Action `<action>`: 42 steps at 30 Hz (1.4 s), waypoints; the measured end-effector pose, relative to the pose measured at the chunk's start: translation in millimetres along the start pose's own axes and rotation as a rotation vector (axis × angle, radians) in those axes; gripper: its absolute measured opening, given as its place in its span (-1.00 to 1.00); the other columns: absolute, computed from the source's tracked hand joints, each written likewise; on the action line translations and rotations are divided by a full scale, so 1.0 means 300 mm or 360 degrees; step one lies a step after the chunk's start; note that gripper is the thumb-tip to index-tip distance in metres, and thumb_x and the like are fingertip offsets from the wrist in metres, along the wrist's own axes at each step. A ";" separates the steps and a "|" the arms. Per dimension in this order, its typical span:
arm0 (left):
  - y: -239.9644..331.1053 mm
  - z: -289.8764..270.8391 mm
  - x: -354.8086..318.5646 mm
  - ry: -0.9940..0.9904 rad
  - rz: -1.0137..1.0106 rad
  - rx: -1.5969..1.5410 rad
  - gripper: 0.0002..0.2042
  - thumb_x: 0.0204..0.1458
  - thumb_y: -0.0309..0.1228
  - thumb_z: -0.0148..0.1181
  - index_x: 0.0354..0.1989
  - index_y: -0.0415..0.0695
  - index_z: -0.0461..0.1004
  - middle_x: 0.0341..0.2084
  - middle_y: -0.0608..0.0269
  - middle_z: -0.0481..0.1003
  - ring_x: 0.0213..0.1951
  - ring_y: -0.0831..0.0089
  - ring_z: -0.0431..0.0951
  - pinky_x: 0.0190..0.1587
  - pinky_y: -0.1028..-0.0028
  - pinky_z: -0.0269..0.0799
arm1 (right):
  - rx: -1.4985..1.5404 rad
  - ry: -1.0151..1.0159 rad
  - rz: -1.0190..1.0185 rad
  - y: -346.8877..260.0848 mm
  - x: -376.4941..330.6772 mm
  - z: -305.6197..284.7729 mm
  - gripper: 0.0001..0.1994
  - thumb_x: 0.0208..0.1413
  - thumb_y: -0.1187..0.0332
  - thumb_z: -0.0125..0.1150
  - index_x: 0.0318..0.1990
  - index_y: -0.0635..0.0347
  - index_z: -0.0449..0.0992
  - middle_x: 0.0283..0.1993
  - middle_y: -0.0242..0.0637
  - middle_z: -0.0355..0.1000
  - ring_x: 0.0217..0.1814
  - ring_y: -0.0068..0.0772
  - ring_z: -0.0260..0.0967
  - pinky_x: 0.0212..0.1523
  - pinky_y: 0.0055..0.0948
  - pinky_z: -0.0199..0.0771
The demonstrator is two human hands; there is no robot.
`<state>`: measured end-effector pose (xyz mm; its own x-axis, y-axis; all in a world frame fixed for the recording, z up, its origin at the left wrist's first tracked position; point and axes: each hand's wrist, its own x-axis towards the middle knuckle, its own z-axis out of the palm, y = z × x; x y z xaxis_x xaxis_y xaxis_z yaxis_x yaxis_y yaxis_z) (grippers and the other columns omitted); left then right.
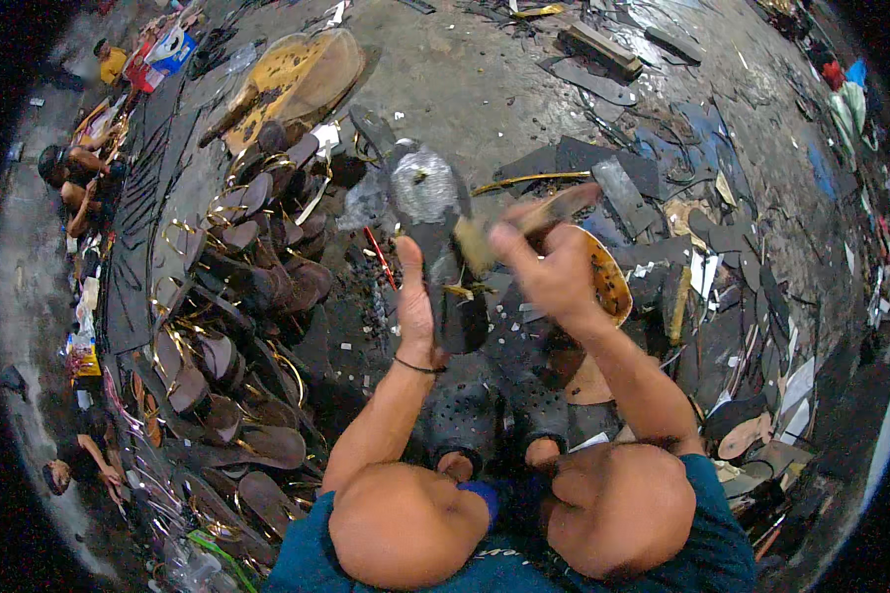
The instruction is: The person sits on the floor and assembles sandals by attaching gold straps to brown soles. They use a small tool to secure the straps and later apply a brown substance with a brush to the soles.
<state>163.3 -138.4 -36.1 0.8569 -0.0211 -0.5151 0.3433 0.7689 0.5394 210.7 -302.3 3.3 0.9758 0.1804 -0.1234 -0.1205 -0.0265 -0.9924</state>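
My left hand is closed along the side of a dark sandal sole, thumb pointing up. Short gold strips show on that sole. Over to the right, my right hand is wrapped round a tool with a brownish handle and a tan head. Motion smears the tool, so its exact kind is unclear; its head is close above the sole. Just beyond the sole lies a round silver-covered pad with a dark spot in its middle. A yellow-lined dish with dark bits sits beside my right hand.
A heap of brown sandals with gold straps fills the left. A red pen-like stick lies near my left thumb. Sheet offcuts are strewn on the right. A stained yellow board lies far left. Other people sit along the left.
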 end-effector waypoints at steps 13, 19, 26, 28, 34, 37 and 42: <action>-0.001 -0.031 0.025 0.0021 0.0082 -0.0167 -0.26 0.02 0.36 -0.08 -0.16 -0.22 0.47 -0.31 0.19 0.56 -0.37 0.37 0.57 -0.30 0.39 0.54 | -0.0516 0.0070 -0.0646 0.066 -0.110 0.102 -0.80 0.02 0.37 0.31 -0.23 0.26 0.52 -0.35 -0.22 0.54 -0.34 -0.45 0.47 -0.31 -0.45 0.45; 0.001 -0.134 0.056 -0.0271 -0.0463 -0.0399 0.00 -0.12 0.49 -0.12 0.02 -0.39 0.37 -0.03 -0.10 0.48 -0.10 0.14 0.55 0.00 0.32 0.49 | -0.0174 -0.0137 -0.0505 0.070 -0.154 0.156 -0.80 0.02 0.40 0.31 -0.22 0.28 0.50 -0.31 -0.25 0.51 -0.28 -0.49 0.45 -0.22 -0.43 0.46; 0.039 -0.084 0.071 -0.0088 0.0220 -0.0342 -0.31 0.01 0.30 0.02 -0.02 -0.13 0.42 -0.23 0.22 0.54 -0.26 0.40 0.58 -0.22 0.33 0.57 | -0.0588 0.0129 -0.0497 0.133 -0.068 0.087 -0.80 0.05 0.36 0.29 -0.21 0.25 0.51 -0.37 -0.19 0.54 -0.37 -0.31 0.52 -0.31 -0.36 0.50; 0.019 -0.109 0.064 -0.0092 0.0253 -0.0310 -0.33 0.02 0.27 0.04 -0.02 -0.15 0.42 -0.22 0.24 0.54 -0.23 0.40 0.58 -0.19 0.33 0.56 | -0.0269 0.0431 -0.0329 0.140 -0.027 0.067 -0.80 0.05 0.32 0.29 -0.23 0.23 0.51 -0.32 -0.21 0.55 -0.28 -0.28 0.52 -0.22 -0.33 0.49; 0.022 -0.073 0.045 -0.0329 -0.0352 -0.0313 -0.24 0.02 0.37 -0.12 0.03 -0.15 0.40 -0.12 0.16 0.50 -0.14 0.27 0.54 -0.05 0.28 0.50 | -0.0002 -0.0135 -0.0296 0.056 -0.115 0.168 -0.77 0.06 0.37 0.30 -0.17 0.28 0.48 -0.22 -0.28 0.48 -0.14 -0.53 0.41 -0.21 -0.48 0.44; 0.028 -0.124 0.106 -0.0577 -0.0181 -0.0463 -0.21 0.01 0.34 -0.04 0.01 -0.26 0.42 -0.12 0.09 0.51 -0.11 0.30 0.55 -0.12 0.31 0.53 | -0.0123 0.0175 -0.0284 0.137 -0.052 0.142 -0.76 0.06 0.34 0.31 -0.17 0.25 0.49 -0.32 -0.30 0.49 -0.21 -0.54 0.41 -0.18 -0.44 0.43; 0.055 -0.137 0.160 -0.0220 0.0141 -0.0280 -0.39 0.13 0.20 -0.06 0.08 -0.09 0.39 -0.14 0.24 0.52 -0.18 0.32 0.56 -0.12 0.33 0.52 | -0.0533 0.0518 -0.0222 0.319 0.042 -0.023 -0.76 0.06 0.26 0.27 -0.25 0.26 0.51 -0.28 -0.14 0.52 -0.22 -0.22 0.48 -0.16 -0.30 0.45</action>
<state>194.2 -100.3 -79.4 0.9292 -0.0266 -0.3685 0.2025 0.8709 0.4478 212.6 -309.2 -93.2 0.9913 -0.1106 0.0716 0.0288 -0.3485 -0.9369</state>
